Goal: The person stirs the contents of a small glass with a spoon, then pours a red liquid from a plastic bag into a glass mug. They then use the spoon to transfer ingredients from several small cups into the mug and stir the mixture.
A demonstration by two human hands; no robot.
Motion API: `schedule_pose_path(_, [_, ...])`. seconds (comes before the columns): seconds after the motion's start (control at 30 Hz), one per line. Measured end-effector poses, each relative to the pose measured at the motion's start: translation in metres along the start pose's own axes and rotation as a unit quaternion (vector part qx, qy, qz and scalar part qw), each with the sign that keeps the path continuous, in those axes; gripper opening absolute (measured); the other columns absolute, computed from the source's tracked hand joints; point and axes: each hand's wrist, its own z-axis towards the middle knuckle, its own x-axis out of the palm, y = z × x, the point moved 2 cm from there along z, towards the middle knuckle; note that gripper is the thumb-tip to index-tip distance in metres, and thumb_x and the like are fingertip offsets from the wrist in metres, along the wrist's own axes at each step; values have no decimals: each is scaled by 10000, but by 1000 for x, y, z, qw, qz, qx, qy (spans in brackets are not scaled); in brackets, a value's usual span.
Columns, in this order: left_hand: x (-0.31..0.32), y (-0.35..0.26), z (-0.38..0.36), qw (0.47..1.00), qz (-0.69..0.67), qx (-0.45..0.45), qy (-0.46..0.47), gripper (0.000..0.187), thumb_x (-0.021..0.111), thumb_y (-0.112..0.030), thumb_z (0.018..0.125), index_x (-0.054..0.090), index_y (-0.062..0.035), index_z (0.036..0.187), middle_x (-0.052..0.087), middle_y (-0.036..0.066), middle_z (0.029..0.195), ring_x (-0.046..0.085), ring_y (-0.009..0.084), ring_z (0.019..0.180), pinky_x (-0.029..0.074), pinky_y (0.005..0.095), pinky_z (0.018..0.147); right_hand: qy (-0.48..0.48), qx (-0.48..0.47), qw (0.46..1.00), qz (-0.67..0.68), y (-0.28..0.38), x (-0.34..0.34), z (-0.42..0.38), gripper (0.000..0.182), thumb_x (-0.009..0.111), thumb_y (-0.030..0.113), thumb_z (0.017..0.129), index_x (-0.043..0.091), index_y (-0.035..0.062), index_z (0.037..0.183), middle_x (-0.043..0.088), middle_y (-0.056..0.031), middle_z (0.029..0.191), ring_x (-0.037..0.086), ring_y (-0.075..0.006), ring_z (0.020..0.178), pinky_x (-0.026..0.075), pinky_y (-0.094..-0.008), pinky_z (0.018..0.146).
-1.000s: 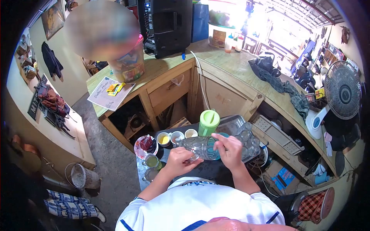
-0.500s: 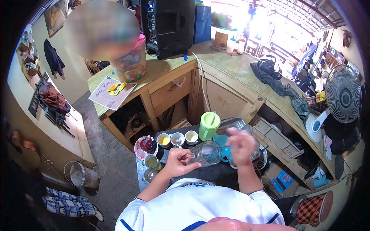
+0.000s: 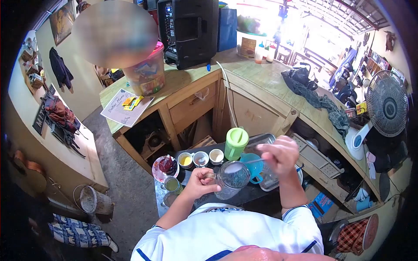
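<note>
My left hand (image 3: 201, 184) is closed round the handle of a clear glass mug (image 3: 232, 185), its mouth tipped toward my right. In my right hand (image 3: 281, 155), the fingers pinch the thin handle of a spoon (image 3: 257, 161), whose other end reaches the mug's mouth. Just behind the mug stand a light green lidded pitcher (image 3: 236, 143) and a translucent blue jug (image 3: 254, 166). Three white cups hold a yellow powder (image 3: 185, 159), a pale content with a spoon (image 3: 200, 158), and a cream-coloured content (image 3: 216, 155). A glass mug with greenish content (image 3: 172, 185) is left of my left hand.
A patterned bowl (image 3: 157, 173) with a dark red packet sits at the table's left end. A metal tray (image 3: 267, 139) lies behind the blue jug. Beyond are a wooden counter (image 3: 183, 89), a speaker (image 3: 191, 32), a fan (image 3: 387, 102) and a person with a blurred head.
My right hand has moved slightly up and to the right, drawing the spoon handle outward from the mug. My left hand still grips the mug, which has shifted only a little.
</note>
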Motion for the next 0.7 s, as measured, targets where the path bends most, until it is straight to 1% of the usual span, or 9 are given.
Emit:
schedule_pose_path(0.07, [2,-3,0,998,-55,-31,8,530,802,1,669,299,-158,616,319,-105,596,273,5,542,226,199,493,-4,-3,1000,-12,4,1,7,188,741,252,786,697,127,920,505,34,534,505,-112,456,388,-280,451])
schedule_pose_path(0.13, [5,-3,-1,997,-62,-41,22,530,795,12,673,297,-161,619,318,-106,596,277,4,543,228,199,493,133,-96,986,20,12,25,6,218,761,285,760,700,135,906,500,42,505,484,-102,426,380,-263,450])
schedule_pose_path(0.17, [6,-3,-1,996,-68,-49,38,530,788,23,676,295,-163,623,318,-107,596,281,3,543,230,199,493,147,-115,982,36,11,36,1,224,789,313,725,714,138,842,543,55,546,469,-85,422,339,-246,429])
schedule_pose_path(0.3, [2,-1,0,995,-86,-39,41,530,777,39,686,291,-164,626,313,-106,595,296,2,543,243,196,495,29,-112,993,5,9,4,25,217,808,292,705,718,150,844,448,62,517,462,-82,451,332,-253,421])
schedule_pose_path(0.4, [5,-5,-1,993,-104,-49,31,531,768,53,684,286,-164,629,313,-106,591,296,2,541,248,198,494,77,-173,982,10,17,18,20,217,783,295,732,697,144,862,474,61,521,489,-84,454,375,-239,456])
schedule_pose_path(0.43, [5,-4,-2,992,-106,-55,34,527,762,62,681,288,-163,630,319,-104,595,299,2,544,257,200,498,138,-176,974,34,21,30,19,217,785,318,727,692,147,823,468,63,520,478,-87,448,375,-237,457])
schedule_pose_path(0.53, [4,-7,-3,990,-114,-55,62,513,760,62,681,301,-160,629,325,-103,606,305,3,554,256,199,504,125,-178,975,50,10,26,25,213,821,308,699,704,159,796,460,72,533,448,-63,456,323,-230,421])
schedule_pose_path(0.67, [-1,-2,-2,992,-106,-40,50,521,773,42,681,296,-162,629,321,-106,594,300,2,544,259,196,506,16,-182,983,30,12,12,34,210,818,321,698,686,169,755,431,62,517,430,-67,453,317,-233,423])
schedule_pose_path(0.7, [0,-3,-2,994,-91,-36,47,527,785,22,675,293,-163,627,307,-108,585,284,3,536,252,198,501,114,-178,977,19,19,18,30,214,817,318,693,679,166,750,401,57,499,429,-82,442,314,-240,420])
